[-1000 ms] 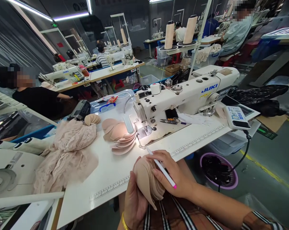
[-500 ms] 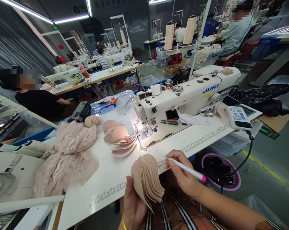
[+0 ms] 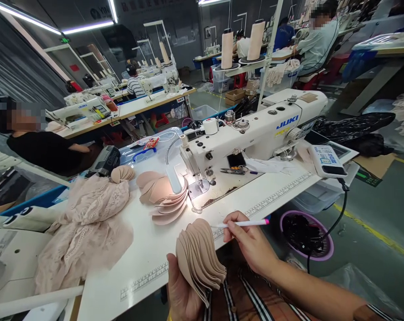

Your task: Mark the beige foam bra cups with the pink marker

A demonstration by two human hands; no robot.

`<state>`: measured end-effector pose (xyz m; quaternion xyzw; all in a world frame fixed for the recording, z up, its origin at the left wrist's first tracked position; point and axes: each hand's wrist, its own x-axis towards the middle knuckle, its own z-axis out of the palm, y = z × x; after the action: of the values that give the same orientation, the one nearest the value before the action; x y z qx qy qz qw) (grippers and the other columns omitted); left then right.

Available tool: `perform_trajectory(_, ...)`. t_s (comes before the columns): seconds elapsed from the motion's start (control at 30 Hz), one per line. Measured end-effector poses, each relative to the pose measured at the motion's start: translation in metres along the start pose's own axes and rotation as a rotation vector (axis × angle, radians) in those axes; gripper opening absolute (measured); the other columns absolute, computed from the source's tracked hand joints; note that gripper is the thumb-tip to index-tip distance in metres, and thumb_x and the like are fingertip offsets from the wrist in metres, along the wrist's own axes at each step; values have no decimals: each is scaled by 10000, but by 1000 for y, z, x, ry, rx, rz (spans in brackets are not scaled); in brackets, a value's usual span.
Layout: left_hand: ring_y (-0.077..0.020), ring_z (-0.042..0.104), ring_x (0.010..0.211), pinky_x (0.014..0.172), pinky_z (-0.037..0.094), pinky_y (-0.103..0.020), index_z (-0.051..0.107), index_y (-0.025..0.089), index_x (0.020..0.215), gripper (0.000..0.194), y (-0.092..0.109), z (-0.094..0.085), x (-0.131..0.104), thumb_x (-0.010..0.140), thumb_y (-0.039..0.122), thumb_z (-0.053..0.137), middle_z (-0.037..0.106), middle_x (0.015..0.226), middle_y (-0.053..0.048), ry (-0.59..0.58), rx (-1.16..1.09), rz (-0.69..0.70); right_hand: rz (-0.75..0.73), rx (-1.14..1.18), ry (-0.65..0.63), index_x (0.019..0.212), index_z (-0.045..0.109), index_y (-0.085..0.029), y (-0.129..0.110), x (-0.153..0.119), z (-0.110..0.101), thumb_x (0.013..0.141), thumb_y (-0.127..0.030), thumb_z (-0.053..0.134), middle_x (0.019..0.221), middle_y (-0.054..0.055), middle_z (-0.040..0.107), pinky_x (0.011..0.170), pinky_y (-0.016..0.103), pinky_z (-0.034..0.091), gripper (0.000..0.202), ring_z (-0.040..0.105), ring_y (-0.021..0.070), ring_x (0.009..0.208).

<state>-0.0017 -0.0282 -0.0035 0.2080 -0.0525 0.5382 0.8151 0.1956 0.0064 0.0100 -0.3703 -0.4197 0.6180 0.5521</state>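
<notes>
In my left hand (image 3: 183,290) is a fanned stack of beige bra cup pads (image 3: 198,254), upright at the table's front edge, thumb on its left side. My right hand (image 3: 247,238) pinches a white marker pen (image 3: 247,223) with a pink end. The pen lies nearly level, its tip pointing left at the upper right edge of the stack; whether it touches I cannot tell. More beige cup pads (image 3: 166,200) rest in a loose pile on the table beyond, beside the lit needle area of the white sewing machine (image 3: 249,133).
Pale lace fabric (image 3: 91,214) is heaped on the left of the white table (image 3: 148,254). Small snips (image 3: 232,171) lie on the machine bed. A control box (image 3: 327,160) stands at the right end. Below is a purple basket (image 3: 329,249) of black material. Other people sit at machines further off.
The pen has swung from a downward slant to nearly level, its tip nearer the stack. My view has shifted slightly, and the stack stays in my left hand.
</notes>
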Motion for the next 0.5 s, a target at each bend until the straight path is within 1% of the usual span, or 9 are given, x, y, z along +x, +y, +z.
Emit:
perform_trajectory(0.07,-212,299,1613,1340,23,-449,426,370,1622,756,0,2,2,1047,738,101,468,1665,-29,11,21,-6,-25,-91,-28,1152,616,-244,2,-4,-1,1038,-550,658,974,33,700,856,320,506,330,634,203,915)
perform_trajectory(0.13,-229,269,1624,1339,16,-488,459,374,1604,705,0,3,5,1074,697,124,486,1654,-27,15,40,-12,-94,-194,-40,1258,594,-268,5,-8,0,1022,-493,693,1117,55,679,906,334,532,340,640,215,1000)
perform_trajectory(0.17,-232,264,1625,1338,15,-499,467,377,1599,671,-1,3,6,1093,663,132,489,1653,-26,16,47,-14,-146,-247,-41,1289,584,-282,7,-9,1,1019,-452,701,1142,56,664,914,333,540,340,640,213,1009)
perform_trajectory(0.23,-242,268,1624,1338,23,-510,466,380,1601,597,-4,1,6,1126,592,174,485,1659,-26,36,71,-23,-283,-361,-61,1312,582,-306,5,-13,4,1018,-367,694,1113,47,649,907,324,551,321,645,206,985)
perform_trajectory(0.3,-292,279,1618,1338,52,-542,459,366,1609,550,-9,-1,2,1127,571,292,470,1669,-39,119,132,-22,-414,-452,-98,1307,591,-326,-3,-16,8,1019,-298,665,1061,38,647,884,310,565,299,663,204,962)
perform_trajectory(0.37,-369,303,1601,1331,116,-592,460,355,1611,600,-13,-4,-4,1070,612,459,454,1678,-50,266,238,-7,-468,-511,-123,1310,596,-341,-14,-19,10,1016,-275,647,1055,42,664,850,300,587,306,692,212,946)
perform_trajectory(0.43,-426,328,1580,1319,210,-612,464,374,1605,714,-12,-6,-12,972,681,584,427,1689,-22,424,363,14,-419,-577,-132,1309,614,-338,-18,-21,9,999,-297,675,1118,70,693,857,314,612,318,725,240,968)
perform_trajectory(0.47,-442,319,1578,1311,242,-618,439,374,1615,740,-9,-7,-16,955,661,610,393,1703,-8,460,412,29,-371,-605,-142,1301,632,-334,-15,-20,7,982,-308,699,1137,80,710,876,328,621,327,740,254,964)
perform_trajectory(0.5,-453,313,1576,1301,279,-619,413,386,1622,765,-6,-7,-20,938,658,623,366,1711,21,490,457,58,-367,-605,-114,1242,657,-330,-10,-19,7,958,-344,728,1063,71,728,830,318,634,292,750,250,882)
